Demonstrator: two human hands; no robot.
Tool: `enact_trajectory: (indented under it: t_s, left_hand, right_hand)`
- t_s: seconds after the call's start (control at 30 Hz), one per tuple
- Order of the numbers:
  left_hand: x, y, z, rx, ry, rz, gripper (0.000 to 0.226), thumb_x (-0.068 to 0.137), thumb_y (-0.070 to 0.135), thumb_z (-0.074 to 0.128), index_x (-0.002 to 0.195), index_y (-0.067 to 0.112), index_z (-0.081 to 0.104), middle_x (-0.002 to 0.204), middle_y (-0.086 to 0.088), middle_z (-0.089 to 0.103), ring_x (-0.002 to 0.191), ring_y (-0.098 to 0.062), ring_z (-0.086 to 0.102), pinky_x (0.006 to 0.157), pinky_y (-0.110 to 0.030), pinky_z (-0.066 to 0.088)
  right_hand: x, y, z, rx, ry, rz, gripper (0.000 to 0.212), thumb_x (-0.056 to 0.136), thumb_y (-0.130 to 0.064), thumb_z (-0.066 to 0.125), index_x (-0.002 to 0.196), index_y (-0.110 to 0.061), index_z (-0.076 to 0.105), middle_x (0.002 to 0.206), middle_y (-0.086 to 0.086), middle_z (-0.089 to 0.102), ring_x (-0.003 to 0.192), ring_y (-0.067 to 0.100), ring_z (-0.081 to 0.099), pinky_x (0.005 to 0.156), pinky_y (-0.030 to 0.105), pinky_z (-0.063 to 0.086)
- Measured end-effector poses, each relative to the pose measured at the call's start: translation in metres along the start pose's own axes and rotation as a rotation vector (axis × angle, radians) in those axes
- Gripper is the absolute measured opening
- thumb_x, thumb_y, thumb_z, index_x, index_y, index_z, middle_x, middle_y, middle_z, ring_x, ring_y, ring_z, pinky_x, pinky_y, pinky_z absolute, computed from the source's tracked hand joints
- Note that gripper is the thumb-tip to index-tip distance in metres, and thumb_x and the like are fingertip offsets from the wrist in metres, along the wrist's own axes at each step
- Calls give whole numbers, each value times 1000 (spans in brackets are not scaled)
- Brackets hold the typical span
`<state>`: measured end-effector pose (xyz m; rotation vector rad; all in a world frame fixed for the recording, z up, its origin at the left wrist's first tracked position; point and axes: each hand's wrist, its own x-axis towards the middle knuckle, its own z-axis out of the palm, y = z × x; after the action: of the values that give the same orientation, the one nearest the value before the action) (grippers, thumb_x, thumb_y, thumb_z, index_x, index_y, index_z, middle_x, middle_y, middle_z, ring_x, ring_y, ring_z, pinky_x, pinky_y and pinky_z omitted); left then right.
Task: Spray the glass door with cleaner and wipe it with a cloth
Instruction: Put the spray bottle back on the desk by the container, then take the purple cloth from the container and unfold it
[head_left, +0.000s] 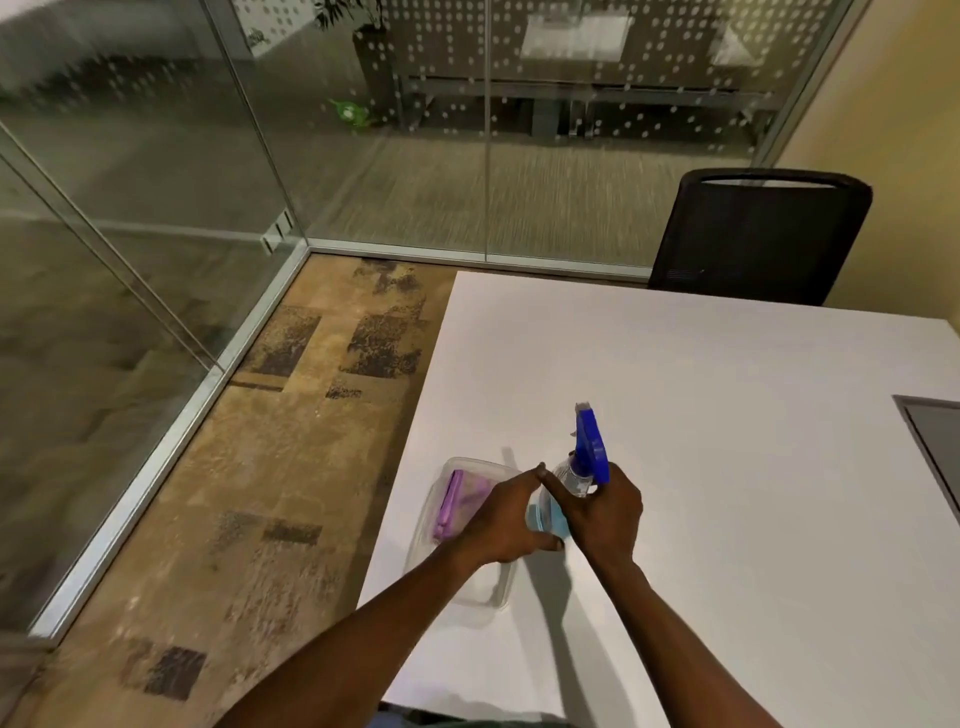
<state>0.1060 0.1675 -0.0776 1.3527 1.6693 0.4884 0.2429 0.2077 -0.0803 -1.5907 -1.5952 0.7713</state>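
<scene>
Right hand (602, 512) is gripping the spray bottle (574, 475) around its clear body, fingers curled closed; the blue trigger head is pointing away from the person. Left hand (506, 522) is reaching in beside the bottle, fingers extended and loosely spread, fingertips touching its lower part. Purple cloth (460, 504) is lying in the clear container (480, 582) near the tabletop's (727, 467) left edge. Glass door (130, 208) is standing well apart, left.

table (727, 415): matt white, smooth | spray bottle (574, 475) on it: clear plastic, glossy blue head | tub (441, 493) beside bottle: clear plastic
</scene>
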Motion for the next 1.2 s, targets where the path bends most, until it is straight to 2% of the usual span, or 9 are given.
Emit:
enact_trajectory:
  t_s: [0.2, 0.3, 0.43, 0.57, 0.63, 0.77, 0.87, 1.03, 1.2]
  left_hand:
    - [-5, -21, 5, 24, 30, -90, 95, 79, 41, 83, 156, 26, 29, 158, 2, 44, 145, -23, 44, 121, -44, 38]
    - [-7, -34, 4, 5, 58, -95, 89, 79, 44, 82, 153, 26, 35, 155, 2, 47, 144, -24, 45, 121, -44, 39]
    - [-10, -50, 1, -8, 98, -100, 80, 85, 36, 79, 151, 23, 36, 156, 1, 45, 144, -21, 43, 121, -33, 36]
    - [-12, -66, 1, -43, 125, -96, 75, 89, 28, 76, 151, 18, 36, 155, -2, 44, 144, -22, 44, 101, 1, 33]
    - [-14, -72, -2, -48, 157, -91, 77, 87, 30, 77, 152, 19, 38, 155, -2, 46, 143, -22, 45, 110, -15, 37]
    - [-17, -84, -5, -124, 228, -120, 68, 90, 23, 74, 151, 16, 43, 153, -5, 51, 139, -25, 51, 115, -35, 46]
    - [-20, -94, -8, -166, 318, -157, 56, 95, 10, 67, 147, 13, 48, 146, -8, 58, 134, -24, 57, 108, -29, 49]
    - [-30, -103, -14, -205, 419, -179, 50, 96, 0, 58, 144, 10, 52, 142, -8, 62, 131, -23, 60, 109, -29, 49]
    - [-42, -114, -15, -204, 460, -179, 48, 97, -1, 58, 143, 10, 52, 138, -4, 63, 120, -10, 59, 89, 2, 44]
  right_hand:
    - [1, 22, 13, 1, -87, 47, 39, 78, -31, 89, 103, -7, 70, 83, -3, 61, 76, 20, 58, 66, 12, 37]
    - [2, 23, 17, -21, -110, 22, 38, 79, -32, 87, 101, -8, 68, 84, -4, 60, 76, 20, 56, 65, 13, 36]
    - [3, 27, 21, -25, -145, 37, 44, 77, -37, 88, 105, -12, 65, 90, -2, 62, 83, 26, 62, 73, 28, 44]
    - [-4, 45, 20, -104, -168, 80, 72, 74, -52, 86, 131, -16, 60, 117, 2, 68, 102, 24, 65, 81, 33, 51]
    - [-18, 48, 13, -98, -105, 137, 79, 73, -60, 83, 136, -22, 54, 116, -7, 61, 97, 15, 63, 78, 32, 53]
    - [-62, 33, 6, 75, 17, 234, 44, 75, -63, 75, 97, -33, 51, 78, -4, 58, 69, 16, 61, 62, 30, 44]
    - [-79, 33, 28, 45, -226, 111, 24, 82, -36, 81, 90, -34, 58, 70, -7, 63, 64, 10, 62, 61, 34, 53]
    - [-58, 34, 88, -265, -553, -180, 37, 91, -28, 69, 125, -15, 63, 123, 7, 67, 111, 26, 65, 93, 35, 55]
    - [-29, 30, 130, -524, -708, -309, 47, 98, -25, 63, 139, -7, 50, 145, 16, 54, 132, 32, 53, 113, 42, 47]
